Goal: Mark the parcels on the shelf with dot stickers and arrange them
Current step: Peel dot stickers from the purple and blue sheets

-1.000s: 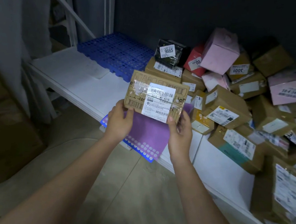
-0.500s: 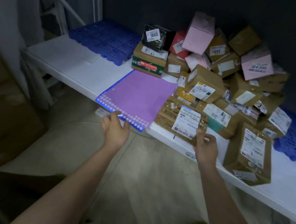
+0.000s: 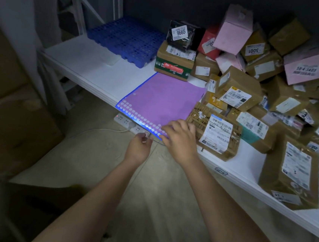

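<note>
Purple sheet: a sticker sheet (image 3: 162,99) lies flat on the white shelf (image 3: 100,76), its near edge overhanging the shelf front; rows of pale dot stickers (image 3: 135,116) run along that edge on a blue backing.
Right hand: the right hand (image 3: 180,138) rests on the sheet's near right corner, fingers bent down onto the dot rows; whether a fingertip has a dot pinched, I cannot tell.
Left hand: the left hand (image 3: 139,148) hovers just below the shelf edge, thumb and forefinger pressed together on a small pale bit, probably a dot sticker.
Nearest parcel: a flat brown parcel (image 3: 215,134) with a white shipping label lies on the shelf just right of the right hand, touching the sheet's right side.
Parcel pile: cardboard parcels (image 3: 241,89) are heaped against the dark back wall, right of the sheet; two pink boxes (image 3: 233,30) sit tilted on top, one black packet tagged 9665 (image 3: 182,34) rests on a green-banded carton (image 3: 174,62) at the sheet's far edge.
Lone parcel: a tall brown parcel (image 3: 290,172) leans at the shelf's near right edge, apart from the pile's front.
Blue pallet: a blue plastic grid (image 3: 125,37) sits at the shelf's far left, well apart from the hands.
Floor: a white power strip (image 3: 127,122) with a cable lies under the sheet's overhang.
Left side: large brown cartons (image 3: 10,106) stand beside the shelf frame.
</note>
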